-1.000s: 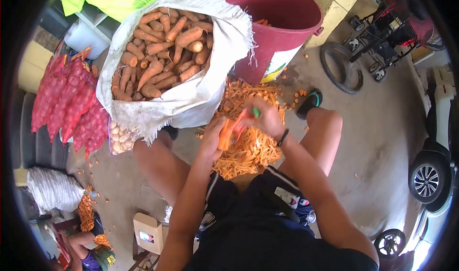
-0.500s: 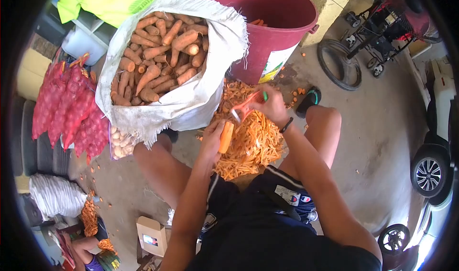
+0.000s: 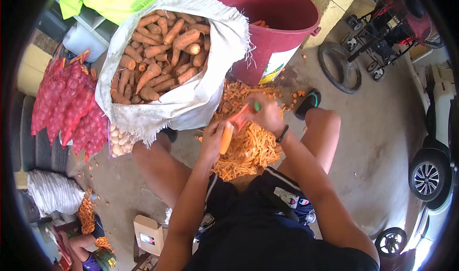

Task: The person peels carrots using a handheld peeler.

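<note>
My left hand [image 3: 210, 142] is closed round a peeled orange carrot [image 3: 226, 139], whose lower end sticks out toward my lap. In my right hand [image 3: 268, 112] is an orange-red peeler [image 3: 240, 117], its head at the upper end of the carrot; motion smears it a little. A green patch shows by the right-hand fingers. Beneath both hands lies a large heap of carrot peelings [image 3: 253, 151]. Just beyond my left hand stands a white woven sack [image 3: 191, 103] full of unpeeled carrots [image 3: 162, 56].
Behind the peelings stands a dark red bin [image 3: 267, 41] with some carrots inside. Red net bags of onions [image 3: 71, 103] are at the left. A bicycle wheel [image 3: 339, 68] lies at the upper right. Another person's leg [image 3: 81, 247] shows at the lower left, near more peelings.
My right hand has moved slightly left, bringing the peeler from above the peelings to the carrot's upper end. My left hand still holds the carrot in nearly the same place.
</note>
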Demonstrator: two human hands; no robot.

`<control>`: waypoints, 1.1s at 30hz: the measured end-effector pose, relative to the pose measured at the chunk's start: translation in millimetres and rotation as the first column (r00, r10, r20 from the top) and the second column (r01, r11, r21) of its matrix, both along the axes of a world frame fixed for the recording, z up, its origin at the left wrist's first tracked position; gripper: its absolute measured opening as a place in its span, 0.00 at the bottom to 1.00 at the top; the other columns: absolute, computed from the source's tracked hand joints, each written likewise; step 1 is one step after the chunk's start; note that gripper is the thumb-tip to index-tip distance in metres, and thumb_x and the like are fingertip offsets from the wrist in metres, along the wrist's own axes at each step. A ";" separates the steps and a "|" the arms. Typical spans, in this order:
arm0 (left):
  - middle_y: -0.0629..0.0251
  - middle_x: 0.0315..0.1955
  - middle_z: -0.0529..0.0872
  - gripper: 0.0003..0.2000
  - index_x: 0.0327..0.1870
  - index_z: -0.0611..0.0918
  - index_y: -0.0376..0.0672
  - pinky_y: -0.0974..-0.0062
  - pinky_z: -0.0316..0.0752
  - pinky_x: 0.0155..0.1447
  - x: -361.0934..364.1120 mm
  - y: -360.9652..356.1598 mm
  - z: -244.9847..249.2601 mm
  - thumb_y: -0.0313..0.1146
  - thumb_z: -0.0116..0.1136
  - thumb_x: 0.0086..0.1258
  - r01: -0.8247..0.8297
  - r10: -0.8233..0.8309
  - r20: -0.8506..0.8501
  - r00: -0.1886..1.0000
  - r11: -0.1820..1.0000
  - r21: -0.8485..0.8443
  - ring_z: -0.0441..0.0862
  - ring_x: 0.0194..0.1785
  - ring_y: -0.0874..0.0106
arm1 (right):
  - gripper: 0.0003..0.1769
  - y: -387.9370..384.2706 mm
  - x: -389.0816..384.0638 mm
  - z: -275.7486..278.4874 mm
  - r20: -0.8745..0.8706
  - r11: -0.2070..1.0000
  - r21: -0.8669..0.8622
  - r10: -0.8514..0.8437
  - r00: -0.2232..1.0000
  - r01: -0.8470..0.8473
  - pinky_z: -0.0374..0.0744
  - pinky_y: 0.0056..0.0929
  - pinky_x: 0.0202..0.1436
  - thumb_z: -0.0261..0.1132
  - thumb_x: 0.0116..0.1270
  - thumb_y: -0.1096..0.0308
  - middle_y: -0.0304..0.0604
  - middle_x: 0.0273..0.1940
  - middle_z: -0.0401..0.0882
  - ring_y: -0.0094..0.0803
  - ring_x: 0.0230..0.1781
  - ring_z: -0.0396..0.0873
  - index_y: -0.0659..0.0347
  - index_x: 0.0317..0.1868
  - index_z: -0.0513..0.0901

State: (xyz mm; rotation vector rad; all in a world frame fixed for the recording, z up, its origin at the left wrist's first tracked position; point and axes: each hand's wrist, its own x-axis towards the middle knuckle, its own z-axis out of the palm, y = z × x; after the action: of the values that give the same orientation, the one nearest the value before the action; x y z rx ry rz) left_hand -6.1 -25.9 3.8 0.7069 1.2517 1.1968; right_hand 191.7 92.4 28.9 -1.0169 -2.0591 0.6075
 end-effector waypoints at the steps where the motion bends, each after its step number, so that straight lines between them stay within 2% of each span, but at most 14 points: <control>1: 0.69 0.32 0.84 0.13 0.49 0.84 0.38 0.78 0.78 0.32 1.1 -4.1 2.5 0.39 0.51 0.83 -0.019 0.022 0.057 0.998 0.998 -0.058 0.80 0.30 0.80 | 0.30 11.3 7.4 -4.7 0.025 0.996 0.054 -0.069 0.997 0.068 0.84 0.36 0.42 0.85 0.47 0.58 0.49 0.40 0.85 0.41 0.37 0.86 0.63 0.47 0.83; 5: 0.69 0.33 0.84 0.14 0.50 0.83 0.39 0.78 0.79 0.33 -0.7 -2.8 9.9 0.40 0.50 0.84 -0.071 0.109 0.168 0.980 0.973 -0.220 0.80 0.31 0.78 | 0.27 22.9 16.5 3.6 -0.069 0.964 -0.250 -0.111 0.991 0.090 0.83 0.35 0.43 0.84 0.49 0.62 0.50 0.41 0.85 0.40 0.38 0.86 0.64 0.47 0.83; 7: 0.70 0.33 0.83 0.14 0.52 0.82 0.41 0.77 0.81 0.31 -0.9 0.9 2.6 0.42 0.49 0.84 -0.063 0.110 0.212 0.971 0.974 -0.217 0.80 0.30 0.78 | 0.28 -3.9 1.0 0.2 -0.146 0.993 -0.082 0.073 0.987 -0.085 0.83 0.33 0.41 0.85 0.48 0.63 0.50 0.40 0.85 0.35 0.36 0.84 0.64 0.48 0.84; 9: 0.69 0.35 0.84 0.15 0.54 0.82 0.42 0.76 0.81 0.31 -5.5 1.4 -13.7 0.43 0.49 0.84 -0.007 0.051 0.267 0.962 0.987 -0.162 0.81 0.30 0.77 | 0.29 -17.8 -5.1 9.6 -0.060 0.975 -0.144 0.162 0.985 -0.169 0.82 0.35 0.42 0.86 0.48 0.61 0.50 0.40 0.85 0.36 0.36 0.84 0.65 0.47 0.83; 12: 0.68 0.36 0.85 0.14 0.56 0.82 0.44 0.77 0.81 0.34 -4.3 -8.2 -1.2 0.42 0.50 0.84 0.082 -0.035 0.191 0.981 0.966 -0.245 0.81 0.32 0.78 | 0.30 19.2 13.3 -10.1 0.001 0.998 -0.042 -0.052 0.999 0.052 0.82 0.36 0.45 0.85 0.48 0.60 0.50 0.38 0.84 0.44 0.40 0.84 0.64 0.48 0.82; 15: 0.67 0.39 0.86 0.14 0.59 0.82 0.44 0.77 0.81 0.39 -2.7 -6.0 7.9 0.40 0.52 0.83 0.093 -0.053 0.211 0.976 0.979 -0.182 0.83 0.36 0.79 | 0.31 33.1 24.9 0.3 0.076 0.961 -0.216 -0.160 0.984 0.173 0.82 0.38 0.45 0.84 0.49 0.58 0.51 0.37 0.84 0.45 0.39 0.85 0.64 0.48 0.81; 18: 0.69 0.40 0.85 0.13 0.55 0.84 0.40 0.79 0.78 0.41 -3.8 1.5 -4.8 0.38 0.55 0.81 0.175 -0.183 -0.249 0.951 0.983 -0.051 0.82 0.41 0.80 | 0.30 11.6 17.7 -0.3 0.051 0.973 -0.184 -0.130 0.990 0.138 0.81 0.42 0.41 0.82 0.53 0.55 0.53 0.34 0.84 0.47 0.35 0.85 0.66 0.49 0.81; 19: 0.67 0.42 0.85 0.14 0.59 0.82 0.40 0.78 0.80 0.43 -6.7 3.0 -5.1 0.37 0.55 0.81 0.164 -0.173 -0.154 0.973 0.984 -0.067 0.83 0.43 0.78 | 0.30 8.2 15.9 -3.5 0.052 0.983 -0.134 -0.120 0.991 0.126 0.80 0.42 0.40 0.82 0.54 0.54 0.52 0.33 0.84 0.48 0.34 0.84 0.66 0.49 0.81; 20: 0.65 0.44 0.85 0.15 0.62 0.80 0.41 0.77 0.81 0.45 -12.3 5.0 -4.9 0.37 0.54 0.82 0.159 -0.165 -0.063 0.984 0.984 -0.084 0.84 0.45 0.76 | 0.28 8.1 20.5 -4.5 0.186 0.892 -0.418 -0.101 0.977 0.171 0.81 0.44 0.45 0.78 0.59 0.55 0.54 0.38 0.85 0.51 0.40 0.85 0.64 0.53 0.82; 22: 0.61 0.46 0.86 0.18 0.68 0.75 0.41 0.75 0.83 0.48 -23.9 3.7 9.5 0.36 0.54 0.81 0.120 -0.113 0.192 0.975 0.993 -0.022 0.86 0.47 0.73 | 0.23 4.3 20.4 -16.1 0.207 0.930 -0.325 -0.104 0.973 0.169 0.81 0.44 0.45 0.75 0.62 0.60 0.55 0.38 0.85 0.53 0.41 0.84 0.63 0.53 0.81; 24: 0.59 0.48 0.86 0.21 0.71 0.71 0.40 0.73 0.84 0.48 -33.7 0.3 29.0 0.34 0.54 0.81 -0.002 -0.058 0.511 0.858 0.993 0.117 0.87 0.48 0.70 | 0.19 -2.2 20.1 -19.1 0.194 0.942 -0.304 -0.083 0.977 0.140 0.81 0.45 0.45 0.72 0.64 0.64 0.56 0.38 0.85 0.55 0.42 0.84 0.63 0.52 0.81; 27: 0.56 0.47 0.86 0.24 0.73 0.67 0.41 0.70 0.86 0.49 -42.6 -4.2 42.3 0.34 0.54 0.80 0.161 -0.250 0.549 0.798 0.965 0.205 0.87 0.46 0.68 | 0.15 -13.9 11.3 -13.6 0.135 0.933 -0.359 0.019 0.991 0.032 0.80 0.47 0.46 0.69 0.66 0.66 0.57 0.39 0.85 0.57 0.42 0.83 0.63 0.50 0.81; 30: 0.57 0.45 0.85 0.22 0.70 0.69 0.41 0.74 0.84 0.42 -22.4 -0.9 48.7 0.36 0.56 0.79 0.252 -0.291 0.560 0.776 0.956 0.148 0.86 0.40 0.69 | 0.12 -17.3 5.5 -16.8 0.144 0.944 -0.329 0.065 0.987 -0.014 0.80 0.48 0.46 0.67 0.67 0.68 0.57 0.40 0.85 0.56 0.43 0.83 0.62 0.48 0.82; 33: 0.61 0.41 0.85 0.21 0.67 0.72 0.41 0.81 0.76 0.32 -9.7 12.2 36.3 0.37 0.58 0.78 0.196 -0.234 0.415 0.879 0.972 0.133 0.82 0.33 0.75 | 0.11 -19.1 -1.2 -12.8 0.188 0.916 -0.401 0.097 0.977 -0.013 0.80 0.48 0.46 0.66 0.66 0.69 0.57 0.42 0.85 0.56 0.44 0.83 0.63 0.47 0.82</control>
State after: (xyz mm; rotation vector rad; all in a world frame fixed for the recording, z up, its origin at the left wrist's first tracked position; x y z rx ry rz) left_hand -15.8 -13.7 40.1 0.5865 0.7358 1.1479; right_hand 190.5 73.3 16.1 -1.3014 -2.1985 1.0208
